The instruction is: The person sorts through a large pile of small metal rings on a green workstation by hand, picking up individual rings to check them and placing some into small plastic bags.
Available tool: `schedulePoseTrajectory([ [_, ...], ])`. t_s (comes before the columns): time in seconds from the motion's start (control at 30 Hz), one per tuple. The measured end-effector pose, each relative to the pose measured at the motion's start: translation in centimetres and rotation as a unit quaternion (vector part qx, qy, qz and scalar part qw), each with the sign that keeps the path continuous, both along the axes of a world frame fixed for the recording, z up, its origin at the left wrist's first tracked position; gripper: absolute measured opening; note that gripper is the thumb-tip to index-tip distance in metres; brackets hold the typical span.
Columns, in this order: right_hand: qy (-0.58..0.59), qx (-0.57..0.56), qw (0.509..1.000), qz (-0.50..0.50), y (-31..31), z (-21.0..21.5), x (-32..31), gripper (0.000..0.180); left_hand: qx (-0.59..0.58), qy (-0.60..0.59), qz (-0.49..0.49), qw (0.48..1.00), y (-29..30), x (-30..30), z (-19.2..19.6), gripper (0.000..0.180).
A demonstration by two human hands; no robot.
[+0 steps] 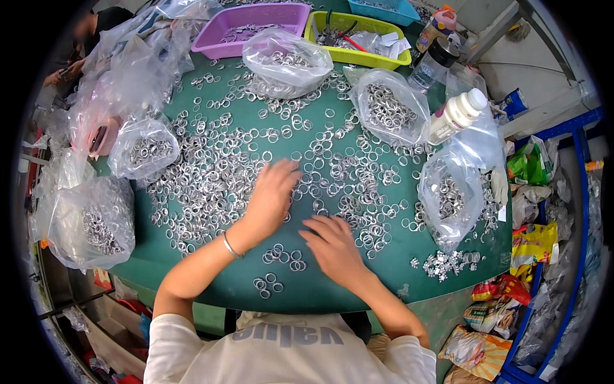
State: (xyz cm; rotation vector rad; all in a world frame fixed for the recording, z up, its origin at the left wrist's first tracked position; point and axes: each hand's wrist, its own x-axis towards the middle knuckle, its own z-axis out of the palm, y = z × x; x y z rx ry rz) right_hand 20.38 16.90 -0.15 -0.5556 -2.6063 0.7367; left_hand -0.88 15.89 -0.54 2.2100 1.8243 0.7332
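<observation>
A large spread of loose silver metal rings (214, 185) covers the middle of the green table. My left hand (275, 192), with a bangle on its wrist, is over the right edge of the left-hand heap, fingers stretched out and slightly blurred. Nearer to me on the right, my right hand (334, 246) lies palm down with its fingers apart, beside another patch of rings (364, 205). Neither hand visibly holds a ring. Two small groups of rings, one nearer (268, 285) and one farther (284, 256), lie between my forearms.
Clear plastic bags of rings stand at the left (96, 224), back (288, 64) and right (451, 198). A purple basin (249, 16) and a yellow-green basin (358, 57) holding pliers (342, 35) sit behind. A white bottle (457, 115) is at right, small silver pieces (444, 264) nearer.
</observation>
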Motion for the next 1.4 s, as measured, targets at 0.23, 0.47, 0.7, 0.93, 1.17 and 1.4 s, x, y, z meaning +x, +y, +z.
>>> schedulePoseTrajectory([
  [0.23,-0.065,0.121,0.966,-0.218,1.1,1.3,5.9,0.022,-0.009,0.066,-0.195,0.979,-0.3,3.6,-0.2,0.051],
  [0.47,0.043,0.029,0.944,-0.326,4.4,0.8,5.5,0.015,-0.017,0.036,-0.110,0.993,0.3,3.5,0.1,0.043],
  [0.7,-0.034,0.131,0.929,-0.345,5.8,-0.2,5.2,0.014,0.024,0.142,-0.148,0.978,2.1,4.5,-0.2,0.043],
  [0.93,-0.015,0.110,0.920,-0.375,5.6,0.8,5.3,0.016,0.053,0.063,-0.087,0.993,2.1,5.1,-0.3,0.037],
  [1.17,-0.082,0.170,0.917,-0.352,5.8,-0.2,3.8,0.013,0.079,0.039,-0.093,0.992,6.6,8.3,-2.1,0.015],
  [1.4,0.216,-0.067,0.901,-0.371,5.8,0.0,4.6,0.008,0.024,-0.226,-0.053,0.972,5.7,6.5,-1.1,0.012],
])
